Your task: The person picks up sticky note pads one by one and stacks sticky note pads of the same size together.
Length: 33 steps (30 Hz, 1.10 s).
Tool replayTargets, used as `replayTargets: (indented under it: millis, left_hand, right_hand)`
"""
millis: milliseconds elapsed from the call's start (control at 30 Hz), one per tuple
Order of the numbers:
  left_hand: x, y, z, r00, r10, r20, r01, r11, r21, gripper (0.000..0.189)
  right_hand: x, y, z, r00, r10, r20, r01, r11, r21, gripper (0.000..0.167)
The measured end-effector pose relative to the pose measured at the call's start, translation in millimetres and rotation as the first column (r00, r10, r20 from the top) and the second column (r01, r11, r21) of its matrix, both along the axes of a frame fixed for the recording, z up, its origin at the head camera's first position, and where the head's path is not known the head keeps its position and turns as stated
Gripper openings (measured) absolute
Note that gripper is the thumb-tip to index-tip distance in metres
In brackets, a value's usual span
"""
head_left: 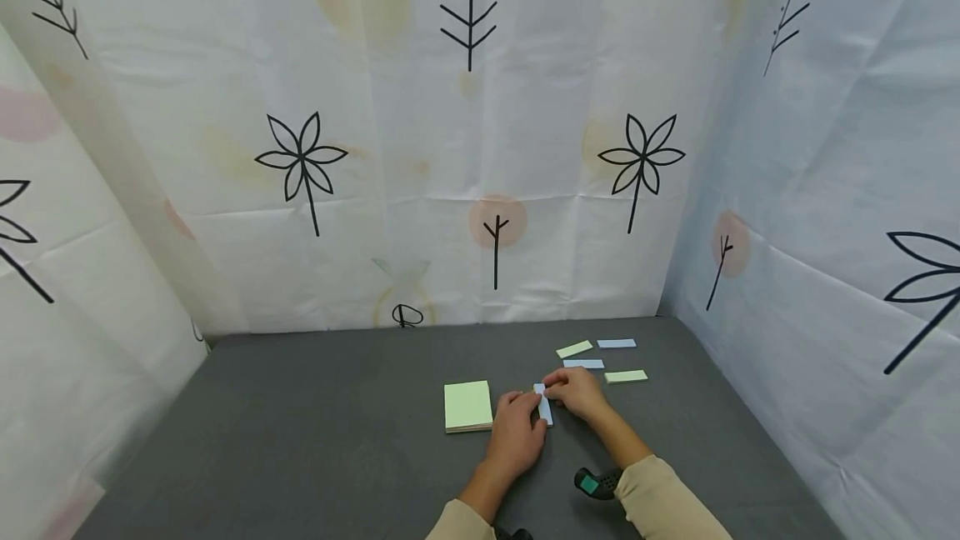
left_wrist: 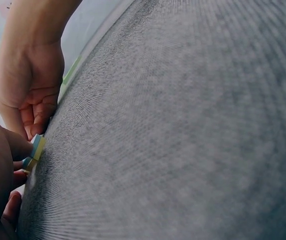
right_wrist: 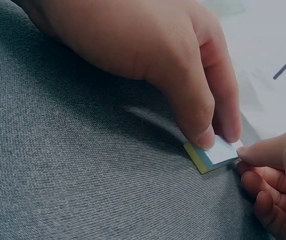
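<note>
A narrow pad of sticky notes [head_left: 546, 417], pale blue on top with a yellow layer below, lies between the two hands. My left hand [head_left: 516, 435] holds it from the near left side, its thumb [right_wrist: 207, 139] on the top sheet. From the far right my right hand [head_left: 576, 392] pinches the far end of the top sheet, with thumb and forefinger at that edge in the right wrist view. The yellow layer [right_wrist: 197, 159] shows along the pad's near edge. In the left wrist view fingers cover part of the pad [left_wrist: 38, 146].
A square stack of pale green notes [head_left: 468, 405] lies left of the hands. Several narrow strips, such as a blue one [head_left: 617, 343] and a green one [head_left: 626, 377], are spread beyond the right hand. Printed cloth walls [head_left: 420, 148] enclose the dark grey table [head_left: 315, 440].
</note>
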<state>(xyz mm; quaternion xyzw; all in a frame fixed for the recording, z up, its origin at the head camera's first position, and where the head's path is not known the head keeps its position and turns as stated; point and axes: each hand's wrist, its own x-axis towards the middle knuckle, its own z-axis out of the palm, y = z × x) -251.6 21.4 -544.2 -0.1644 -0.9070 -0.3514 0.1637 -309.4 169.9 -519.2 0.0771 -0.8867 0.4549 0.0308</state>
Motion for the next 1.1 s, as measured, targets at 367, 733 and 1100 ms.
replayTargets:
  millis: [367,733,1100]
  left_hand:
    - [-0.7,0.3,-2.0,1.0,-0.012,-0.023,0.012,1.0,0.003,0.035]
    - [2.1,3.1,-4.4,0.998,-0.008,-0.06,0.008,1.0,-0.014,0.037]
    - [4.0,2.3,-3.4,0.998,-0.003,-0.065,0.002,1.0,-0.02,0.037]
  right_hand:
    - [1.7,0.9,1.9,1.0,0.008,0.01,-0.008,1.0,0.003,0.011]
    - [3.8,4.3,3.7,1.0,-0.001,0.026,0.0,1.0,0.03,0.009]
    - [4.1,5.5,0.7,0.999,0.033,-0.021,-0.033,0.999,-0.008,0.01]
